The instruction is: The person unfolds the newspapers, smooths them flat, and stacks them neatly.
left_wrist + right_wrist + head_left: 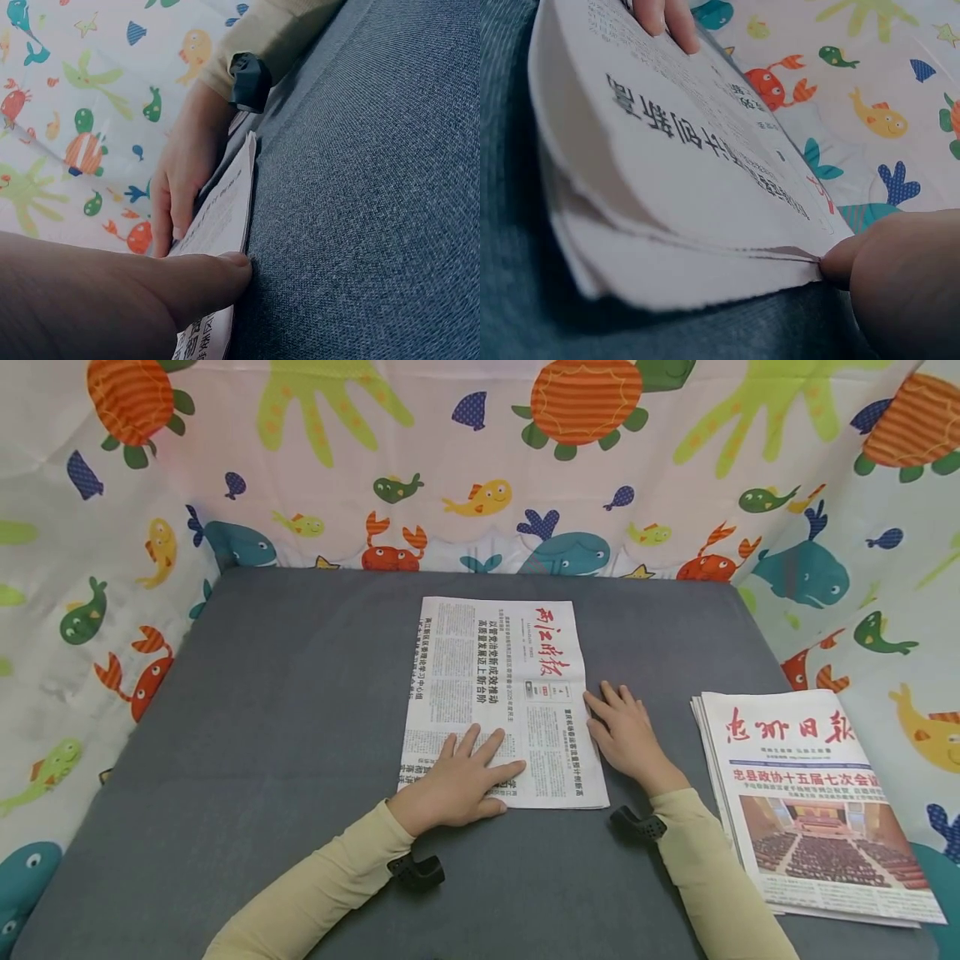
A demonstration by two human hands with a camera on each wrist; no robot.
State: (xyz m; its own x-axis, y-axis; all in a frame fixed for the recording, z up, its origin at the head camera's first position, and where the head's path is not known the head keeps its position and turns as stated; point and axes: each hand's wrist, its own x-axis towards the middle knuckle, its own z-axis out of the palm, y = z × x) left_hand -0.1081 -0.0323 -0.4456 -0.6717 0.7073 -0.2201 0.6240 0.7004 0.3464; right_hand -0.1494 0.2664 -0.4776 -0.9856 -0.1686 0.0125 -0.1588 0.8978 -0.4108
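– Room on the bench point(247, 710)?
– Most at left, a slim far strip; the newspaper stack point(810, 756) bounds the right.
– The folded newspaper point(491, 685)?
– Centre, seemingly being smoothed: left hand point(453, 781) spread flat on it, right hand point(628, 735) extended, touching its right edge.
– Next?
– Probably steady pressure, edges aligned.

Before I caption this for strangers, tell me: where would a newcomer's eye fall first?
Probably on the backdrop, printed with bright sea animals, behind and beside the grey table. Next, the folded newspaper near mid-table, with the left hand spread on its near left part and the right hand touching its right edge. Then the newspaper stack at the table's right side, showing a large hall photo.
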